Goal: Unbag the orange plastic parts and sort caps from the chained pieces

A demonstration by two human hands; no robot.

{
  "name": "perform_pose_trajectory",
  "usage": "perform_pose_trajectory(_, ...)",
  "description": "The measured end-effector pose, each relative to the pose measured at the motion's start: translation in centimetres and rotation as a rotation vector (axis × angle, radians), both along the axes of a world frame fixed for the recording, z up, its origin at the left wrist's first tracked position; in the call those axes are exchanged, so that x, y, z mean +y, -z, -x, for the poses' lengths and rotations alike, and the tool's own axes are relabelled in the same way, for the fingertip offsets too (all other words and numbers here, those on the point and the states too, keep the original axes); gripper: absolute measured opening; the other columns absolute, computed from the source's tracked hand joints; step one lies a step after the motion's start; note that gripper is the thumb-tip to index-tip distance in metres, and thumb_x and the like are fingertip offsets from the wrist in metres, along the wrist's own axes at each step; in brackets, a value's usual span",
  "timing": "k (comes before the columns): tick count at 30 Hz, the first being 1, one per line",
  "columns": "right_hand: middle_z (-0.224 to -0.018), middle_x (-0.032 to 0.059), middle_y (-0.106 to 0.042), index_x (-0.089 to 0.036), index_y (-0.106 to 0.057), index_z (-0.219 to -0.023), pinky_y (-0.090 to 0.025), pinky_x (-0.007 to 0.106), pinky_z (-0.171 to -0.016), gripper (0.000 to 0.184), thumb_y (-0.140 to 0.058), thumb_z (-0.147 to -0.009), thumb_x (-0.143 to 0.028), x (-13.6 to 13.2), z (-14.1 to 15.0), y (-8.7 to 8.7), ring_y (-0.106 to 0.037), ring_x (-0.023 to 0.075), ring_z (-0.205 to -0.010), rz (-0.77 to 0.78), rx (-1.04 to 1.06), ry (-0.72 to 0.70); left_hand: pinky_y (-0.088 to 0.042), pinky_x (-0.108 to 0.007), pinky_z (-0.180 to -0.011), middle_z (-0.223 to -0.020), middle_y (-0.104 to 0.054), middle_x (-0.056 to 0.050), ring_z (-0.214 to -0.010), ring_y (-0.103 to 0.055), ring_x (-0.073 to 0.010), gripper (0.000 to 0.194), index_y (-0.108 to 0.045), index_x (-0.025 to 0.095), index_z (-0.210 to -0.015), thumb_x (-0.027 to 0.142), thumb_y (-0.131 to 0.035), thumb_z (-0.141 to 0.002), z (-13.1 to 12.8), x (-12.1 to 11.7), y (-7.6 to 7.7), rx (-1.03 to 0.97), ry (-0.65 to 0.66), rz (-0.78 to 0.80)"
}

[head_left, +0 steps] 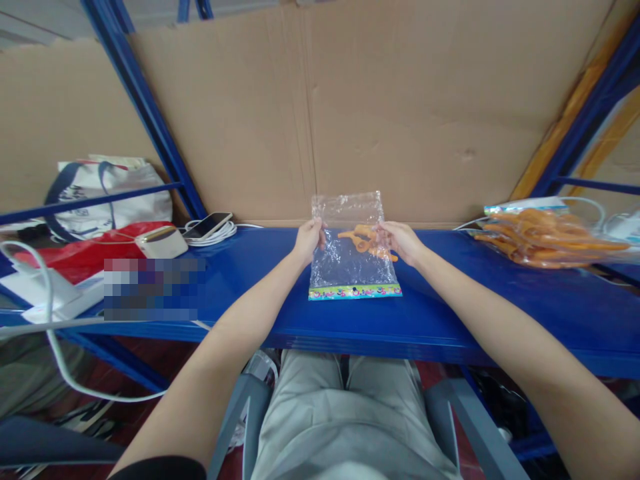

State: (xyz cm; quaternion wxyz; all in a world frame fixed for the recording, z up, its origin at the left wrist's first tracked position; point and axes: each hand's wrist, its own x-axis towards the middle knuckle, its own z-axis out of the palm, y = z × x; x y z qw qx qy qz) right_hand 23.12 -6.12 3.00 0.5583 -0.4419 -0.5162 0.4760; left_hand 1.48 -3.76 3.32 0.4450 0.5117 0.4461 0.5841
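Between my hands is a clear plastic bag point(345, 267) with a colourful printed strip along its near edge. My left hand point(310, 240) pinches the bag's left side. On the opposite side, my right hand point(400, 241) grips the bag's right edge, fingers closed. Orange plastic pieces point(367, 241) show at the bag's right half, close to my right fingers. Whether they lie inside the bag or beneath it, I cannot tell for sure. The bag is just above or on the blue table point(270, 280).
At right lies a clear bag of orange plastic pieces point(545, 240). To the left are a phone point(213, 225) on a coiled white cable, a red bag point(100, 247), a white-and-gold device point(161, 243) and a canvas tote point(115, 193). A cardboard wall point(380, 113) stands behind.
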Motion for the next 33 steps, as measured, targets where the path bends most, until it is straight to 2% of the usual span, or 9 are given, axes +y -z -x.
perform_pose_trajectory(4, -0.053, -0.0016, -0.056, -0.018, -0.061, -0.070, -0.046, 0.021, -0.051, 0.033, -0.069, -0.089, -0.044, 0.1, -0.3, 0.0, -0.052, 0.0095, -0.047, -0.046, -0.015, 0.054, -0.028, -0.017, -0.036, -0.032, -0.026, 0.012, -0.025, -0.024, -0.0070, 0.040, -0.050, 0.020, -0.070, 0.040, -0.041, -0.104, 0.0, -0.2, -0.1, -0.004, 0.042, -0.009)
perform_pose_trajectory(10, -0.048, -0.0027, -0.051, -0.018, -0.058, -0.061, -0.040, 0.019, -0.044, 0.034, -0.069, -0.088, -0.036, 0.4, -0.5, -0.1, -0.045, 0.0072, -0.041, -0.096, -0.063, 0.160, -0.030, -0.020, -0.035, -0.033, -0.023, 0.011, -0.025, -0.023, -0.0068, 0.055, -0.053, 0.021, -0.068, 0.065, -0.041, -0.098, -0.2, -0.6, -0.2, 0.001, 0.053, -0.028)
perform_pose_trajectory(17, -0.037, -0.0069, -0.040, -0.020, -0.054, -0.059, -0.030, 0.019, -0.036, 0.040, -0.067, -0.090, -0.042, 0.5, -0.4, 0.2, -0.034, 0.0063, -0.032, -0.150, -0.130, 0.232, -0.028, -0.020, -0.034, -0.034, -0.023, 0.012, -0.025, -0.024, -0.0067, 0.055, -0.056, 0.019, -0.071, 0.067, -0.043, -0.096, -0.3, -0.5, -0.1, 0.050, 0.040, -0.073)
perform_pose_trajectory(19, -0.036, -0.0072, -0.039, -0.020, -0.053, -0.058, -0.030, 0.019, -0.036, 0.043, -0.068, -0.089, -0.046, 0.4, -0.4, 0.2, -0.035, 0.0062, -0.032, -0.150, -0.146, 0.199, -0.026, -0.020, -0.033, -0.034, -0.024, 0.012, -0.024, -0.025, -0.0067, 0.056, -0.056, 0.019, -0.071, 0.069, -0.045, -0.094, -0.1, -0.2, 0.0, 0.045, 0.009, -0.086)
perform_pose_trajectory(22, -0.035, -0.0061, -0.041, -0.019, -0.056, -0.056, -0.030, 0.019, -0.037, 0.045, -0.070, -0.088, -0.048, 0.1, -0.4, 0.2, -0.035, 0.0057, -0.033, -0.106, -0.221, 0.061, -0.025, -0.019, -0.034, -0.033, -0.026, 0.012, -0.025, -0.026, -0.0067, 0.056, -0.055, 0.019, -0.072, 0.070, -0.045, -0.094, 0.3, 0.4, 0.1, 0.019, -0.062, -0.126)
perform_pose_trajectory(26, -0.038, -0.0030, -0.048, -0.017, -0.066, -0.060, -0.032, 0.019, -0.038, 0.038, -0.073, -0.085, -0.044, -0.4, -0.3, 0.2, -0.041, 0.0069, -0.037, -0.069, -0.331, -0.137, -0.027, -0.019, -0.034, -0.032, -0.028, 0.011, -0.025, -0.029, -0.0077, 0.052, -0.053, 0.020, -0.073, 0.062, -0.038, -0.100, 1.4, 1.3, 0.0, -0.023, -0.192, -0.148)
perform_pose_trajectory(29, -0.041, -0.0032, -0.051, -0.019, -0.065, -0.058, -0.034, 0.019, -0.039, 0.035, -0.078, -0.080, -0.042, -0.8, -0.4, 0.2, -0.044, 0.0070, -0.039, -0.057, -0.349, -0.261, -0.028, -0.019, -0.035, -0.034, -0.027, 0.011, -0.026, -0.029, -0.0078, 0.049, -0.050, 0.021, -0.072, 0.059, -0.038, -0.101, 2.4, 1.8, -0.2, -0.039, -0.279, -0.136)
perform_pose_trajectory(33, -0.043, -0.0037, -0.051, -0.020, -0.063, -0.057, -0.035, 0.020, -0.040, 0.030, -0.078, -0.079, -0.034, -0.9, -0.4, 0.3, -0.044, 0.0067, -0.039, -0.032, -0.384, -0.310, -0.030, -0.020, -0.038, -0.038, -0.029, 0.010, -0.030, -0.033, -0.0082, 0.045, -0.050, 0.021, -0.074, 0.054, -0.038, -0.103, 3.5, 2.5, -0.2, -0.029, -0.360, -0.130)
